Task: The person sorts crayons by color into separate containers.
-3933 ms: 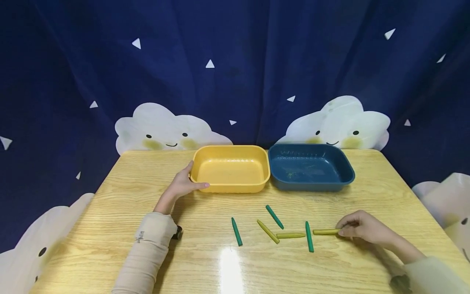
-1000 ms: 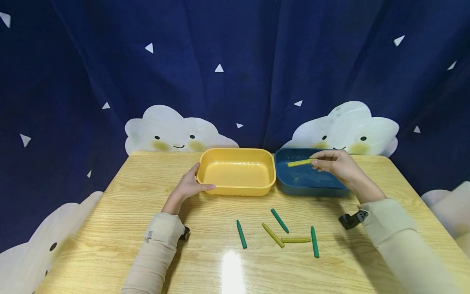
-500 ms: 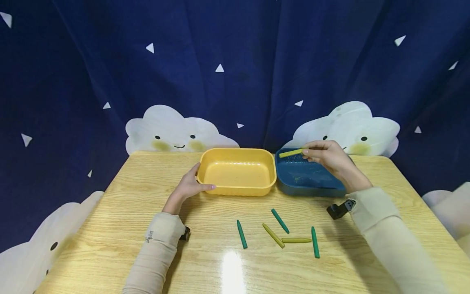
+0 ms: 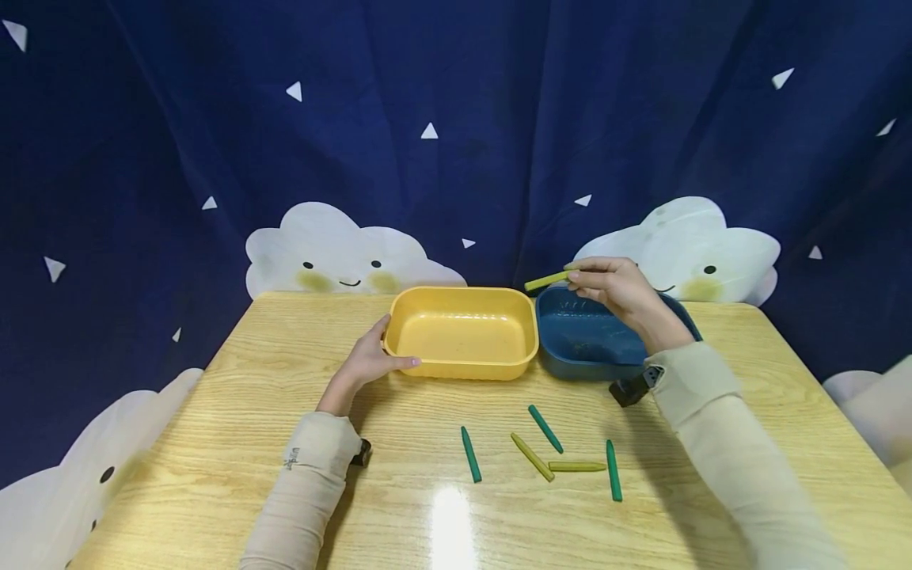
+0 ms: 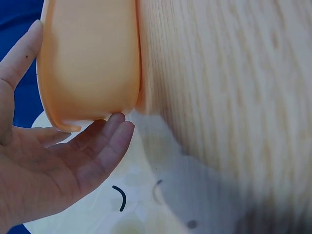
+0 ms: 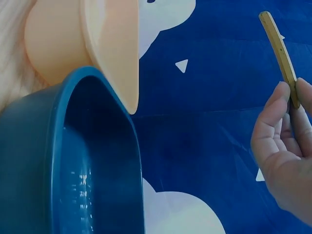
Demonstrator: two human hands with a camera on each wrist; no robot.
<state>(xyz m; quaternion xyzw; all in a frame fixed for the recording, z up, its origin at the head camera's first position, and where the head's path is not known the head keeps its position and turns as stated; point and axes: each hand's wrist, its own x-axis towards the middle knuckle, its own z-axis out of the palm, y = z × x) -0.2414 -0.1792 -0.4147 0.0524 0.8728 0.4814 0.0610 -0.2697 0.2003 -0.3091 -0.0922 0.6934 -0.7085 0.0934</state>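
A yellow crayon (image 4: 547, 280) is pinched between the thumb and fingertips of my right hand (image 4: 618, 291), raised over the back of the blue bin (image 4: 591, 370). The right wrist view shows that crayon (image 6: 279, 51) pointing up and away from the fingers, above both bins. My left hand (image 4: 369, 358) grips the left end of the yellow bin (image 4: 466, 370), thumb along the front rim and fingers against the side wall. In the left wrist view, the fingers (image 5: 109, 144) curl against the end of this bin (image 5: 92, 58). The inside of the yellow bin shows nothing lying in it.
Several crayons lie on the wooden table (image 4: 399, 514) in front of the bins: green ones (image 4: 471, 454) and two yellow ones (image 4: 532, 457). The bins stand side by side at the back edge, against a dark blue curtain (image 4: 477, 182).
My right hand picked the yellow crayon up from the table's right side, carried it over the blue bin, and has since moved further left and back. My left hand stays on the yellow bin.
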